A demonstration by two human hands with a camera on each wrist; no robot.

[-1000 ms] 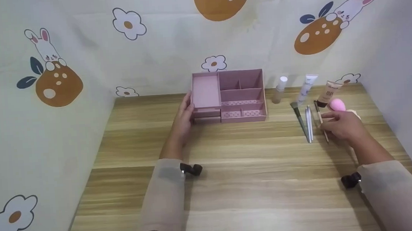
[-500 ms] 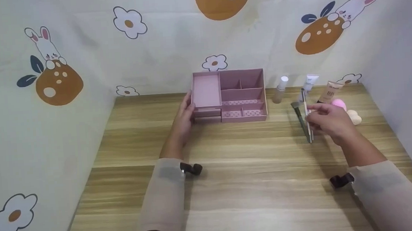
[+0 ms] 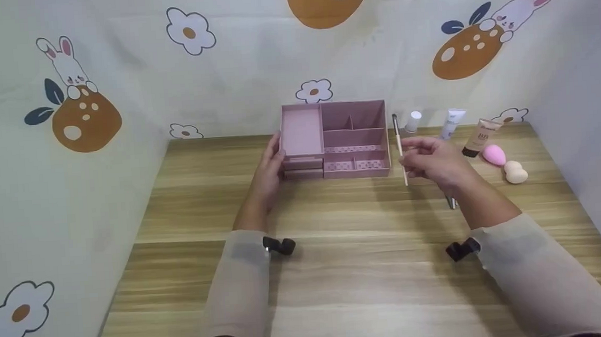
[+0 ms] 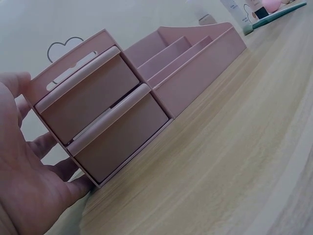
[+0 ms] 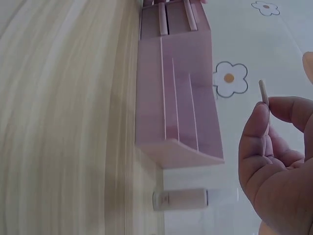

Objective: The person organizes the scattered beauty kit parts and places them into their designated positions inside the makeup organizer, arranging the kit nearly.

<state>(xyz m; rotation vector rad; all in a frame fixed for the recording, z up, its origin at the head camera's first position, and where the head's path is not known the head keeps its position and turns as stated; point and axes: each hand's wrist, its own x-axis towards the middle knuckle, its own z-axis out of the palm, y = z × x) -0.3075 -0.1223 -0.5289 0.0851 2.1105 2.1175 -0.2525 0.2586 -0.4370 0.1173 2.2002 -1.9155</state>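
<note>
My right hand (image 3: 435, 165) pinches a slim makeup brush (image 3: 400, 151) between thumb and fingers. The brush is raised, nearly upright, with its dark bristle end at the top, just right of a pink desktop organizer (image 3: 302, 131). In the right wrist view, the pale handle end (image 5: 264, 92) shows above the fingertips. My left hand (image 3: 267, 181) rests against the organizer's left side, its fingers spread along that wall in the left wrist view. Two drawers (image 4: 90, 95) face the front. Open compartments (image 3: 354, 141) lie on the right, with nothing visible in them.
Right of the organizer stand a white-capped bottle (image 3: 413, 121), a white tube (image 3: 452, 122) and a beige tube (image 3: 482, 135). A pink sponge (image 3: 493, 155) and a cream sponge (image 3: 515, 172) lie nearby. Other brushes (image 3: 451, 202) are mostly hidden under my right hand.
My right hand has lifted the makeup brush off the table and carried it left, over the other brushes, to beside the organizer. My left hand has stayed in place.
</note>
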